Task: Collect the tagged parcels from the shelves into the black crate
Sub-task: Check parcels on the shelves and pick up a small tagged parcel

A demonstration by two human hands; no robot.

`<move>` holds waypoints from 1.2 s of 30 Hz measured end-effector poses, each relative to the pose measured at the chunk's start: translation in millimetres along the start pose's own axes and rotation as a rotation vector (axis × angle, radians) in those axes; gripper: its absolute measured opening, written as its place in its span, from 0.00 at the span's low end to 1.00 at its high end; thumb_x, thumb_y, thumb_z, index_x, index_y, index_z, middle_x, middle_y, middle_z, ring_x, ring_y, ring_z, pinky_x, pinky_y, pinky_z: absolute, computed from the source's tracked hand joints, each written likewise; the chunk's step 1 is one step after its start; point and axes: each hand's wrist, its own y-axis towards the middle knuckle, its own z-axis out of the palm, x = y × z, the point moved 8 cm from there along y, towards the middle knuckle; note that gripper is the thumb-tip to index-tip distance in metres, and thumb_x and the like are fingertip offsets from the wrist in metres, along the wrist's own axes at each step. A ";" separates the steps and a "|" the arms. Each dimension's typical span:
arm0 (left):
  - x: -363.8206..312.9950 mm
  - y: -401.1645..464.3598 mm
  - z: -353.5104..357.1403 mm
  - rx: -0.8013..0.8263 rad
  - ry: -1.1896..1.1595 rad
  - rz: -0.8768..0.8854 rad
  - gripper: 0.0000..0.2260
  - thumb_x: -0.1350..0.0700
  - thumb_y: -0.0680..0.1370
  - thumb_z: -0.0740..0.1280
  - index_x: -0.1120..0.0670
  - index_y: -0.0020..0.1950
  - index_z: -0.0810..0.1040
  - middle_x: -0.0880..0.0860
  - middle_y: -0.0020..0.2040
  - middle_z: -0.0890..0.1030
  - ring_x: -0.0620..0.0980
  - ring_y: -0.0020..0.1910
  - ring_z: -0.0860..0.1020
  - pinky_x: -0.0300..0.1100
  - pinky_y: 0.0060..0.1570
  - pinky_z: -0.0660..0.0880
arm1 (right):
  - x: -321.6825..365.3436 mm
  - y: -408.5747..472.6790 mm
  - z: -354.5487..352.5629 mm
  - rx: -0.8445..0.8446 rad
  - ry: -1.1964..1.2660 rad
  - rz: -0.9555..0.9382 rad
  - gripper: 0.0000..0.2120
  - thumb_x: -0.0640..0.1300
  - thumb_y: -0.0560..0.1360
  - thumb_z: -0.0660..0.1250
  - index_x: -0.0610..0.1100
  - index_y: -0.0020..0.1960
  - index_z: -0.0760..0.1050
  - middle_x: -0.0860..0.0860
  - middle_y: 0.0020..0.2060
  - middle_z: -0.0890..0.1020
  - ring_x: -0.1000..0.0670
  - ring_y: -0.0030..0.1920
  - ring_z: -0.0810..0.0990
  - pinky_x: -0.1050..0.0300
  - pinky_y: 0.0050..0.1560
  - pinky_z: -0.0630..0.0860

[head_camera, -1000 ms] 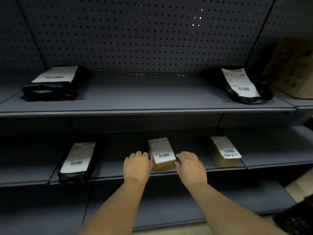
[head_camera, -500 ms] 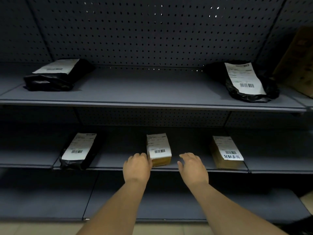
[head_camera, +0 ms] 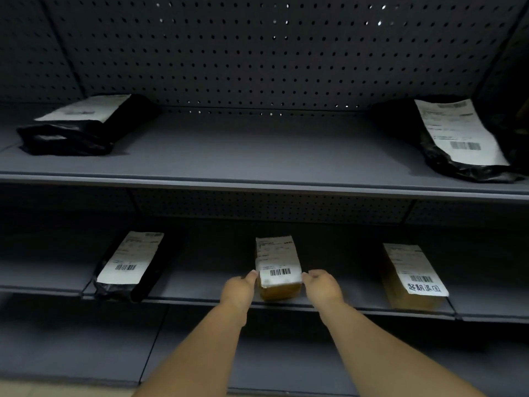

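Note:
A small brown box parcel (head_camera: 279,267) with a white barcode label lies at the front of the middle shelf (head_camera: 200,299). My left hand (head_camera: 239,290) touches its left side and my right hand (head_camera: 323,286) touches its right side, fingers reaching along the box. To the right lies a second brown box (head_camera: 412,276) whose label carries handwritten characters. A black bag parcel (head_camera: 128,265) with a label lies to the left on the same shelf. The black crate is out of view.
The upper shelf (head_camera: 257,156) carries a black bag parcel at the left (head_camera: 83,124) and another at the right (head_camera: 463,141). A pegboard back wall (head_camera: 257,53) stands behind. A lower shelf (head_camera: 86,348) sits below my arms.
Both hands have closed in from beside the middle box to touch its two sides. The view has moved closer to the shelves.

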 end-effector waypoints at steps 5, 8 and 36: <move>-0.5 27.3 11.7 0.050 -0.168 -0.032 0.28 0.46 0.78 0.63 0.57 0.74 0.61 0.61 0.70 0.68 0.60 0.67 0.69 0.51 0.65 0.68 | -2.7 28.6 19.8 0.110 0.245 0.153 0.16 0.47 0.79 0.58 0.36 0.56 0.77 0.38 0.55 0.80 0.40 0.55 0.78 0.49 0.59 0.73; -3.5 41.0 16.1 0.048 -0.211 0.003 0.26 0.49 0.78 0.64 0.57 0.73 0.63 0.59 0.66 0.73 0.57 0.61 0.73 0.49 0.60 0.71 | -4.7 40.5 27.9 0.140 0.364 0.195 0.17 0.46 0.79 0.59 0.33 0.58 0.76 0.36 0.56 0.79 0.38 0.58 0.78 0.43 0.65 0.71; -10.2 -35.3 -10.0 0.117 -0.190 0.262 0.06 0.53 0.78 0.65 0.44 0.54 0.76 0.46 0.44 0.85 0.45 0.43 0.83 0.35 0.33 0.76 | -7.1 -44.7 14.8 0.192 0.653 0.039 0.15 0.44 0.78 0.63 0.45 0.65 0.74 0.50 0.50 0.84 0.50 0.52 0.81 0.52 0.56 0.77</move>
